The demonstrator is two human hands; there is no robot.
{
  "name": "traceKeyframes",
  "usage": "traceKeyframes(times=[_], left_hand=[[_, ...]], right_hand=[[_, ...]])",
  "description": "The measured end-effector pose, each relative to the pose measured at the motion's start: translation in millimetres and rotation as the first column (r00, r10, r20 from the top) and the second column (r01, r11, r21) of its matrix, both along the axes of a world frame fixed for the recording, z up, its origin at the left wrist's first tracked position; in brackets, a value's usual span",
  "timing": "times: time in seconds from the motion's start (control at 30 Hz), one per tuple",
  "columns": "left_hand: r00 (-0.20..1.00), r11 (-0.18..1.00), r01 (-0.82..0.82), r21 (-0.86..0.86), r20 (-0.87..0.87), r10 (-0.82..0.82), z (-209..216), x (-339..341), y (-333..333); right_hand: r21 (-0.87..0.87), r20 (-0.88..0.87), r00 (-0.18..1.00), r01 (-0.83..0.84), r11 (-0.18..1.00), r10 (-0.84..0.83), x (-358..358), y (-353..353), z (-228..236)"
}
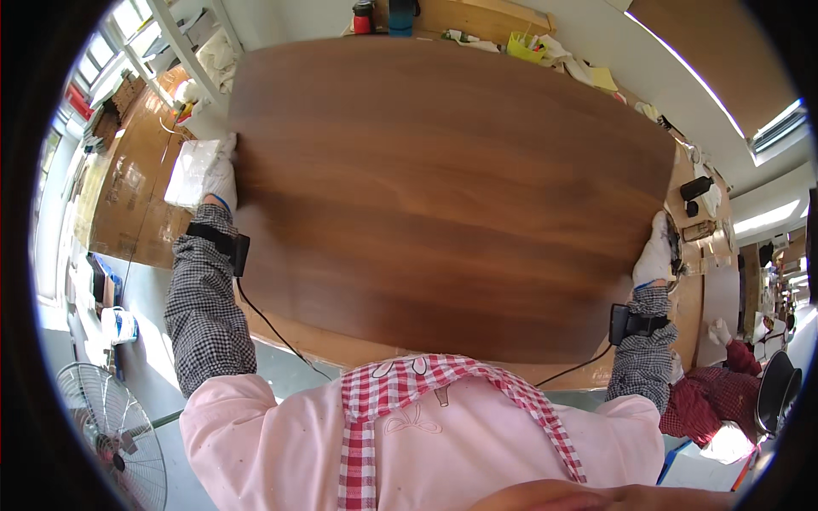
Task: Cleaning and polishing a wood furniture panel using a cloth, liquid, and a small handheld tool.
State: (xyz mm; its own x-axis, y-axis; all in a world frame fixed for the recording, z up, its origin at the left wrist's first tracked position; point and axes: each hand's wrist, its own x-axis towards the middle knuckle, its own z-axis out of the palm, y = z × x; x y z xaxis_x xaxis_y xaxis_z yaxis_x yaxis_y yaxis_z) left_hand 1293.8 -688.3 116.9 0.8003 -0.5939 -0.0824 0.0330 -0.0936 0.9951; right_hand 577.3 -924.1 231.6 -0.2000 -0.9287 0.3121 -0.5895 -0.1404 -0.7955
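Note:
A large dark brown wooden board (443,196) fills the middle of the view, held flat in front of me. My left hand (221,180), in a white glove, grips its left edge. My right hand (654,254), also white-gloved, grips its right edge. Both forearms wear black-and-white checked sleeves with a black wrist device and a cable. My pink apron with a red checked strap shows at the bottom.
Under the board lies a lighter wooden worktable (136,187) with a white folded cloth (194,170). A standing fan (106,426) is at lower left. A cluttered bench (528,47) runs along the far side. Another person in red (724,396) sits at right.

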Motion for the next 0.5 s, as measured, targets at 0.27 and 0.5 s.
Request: traceKeyframes(times=[0.27,0.5], left_hand=[[0.638,0.853,-0.406,-0.328,0.567,0.522,108.4,15.8,39.2],[0.551,0.762,-0.613,-0.209,0.579,0.601,84.6,-35.9,100.8]], right_hand=[[-0.559,-0.719,0.559,-0.111,0.822,-0.413,-48.2,-42.5,12.6],[-0.374,0.275,0.905,0.411,0.831,-0.324,10.3,-7.7,-7.2]])
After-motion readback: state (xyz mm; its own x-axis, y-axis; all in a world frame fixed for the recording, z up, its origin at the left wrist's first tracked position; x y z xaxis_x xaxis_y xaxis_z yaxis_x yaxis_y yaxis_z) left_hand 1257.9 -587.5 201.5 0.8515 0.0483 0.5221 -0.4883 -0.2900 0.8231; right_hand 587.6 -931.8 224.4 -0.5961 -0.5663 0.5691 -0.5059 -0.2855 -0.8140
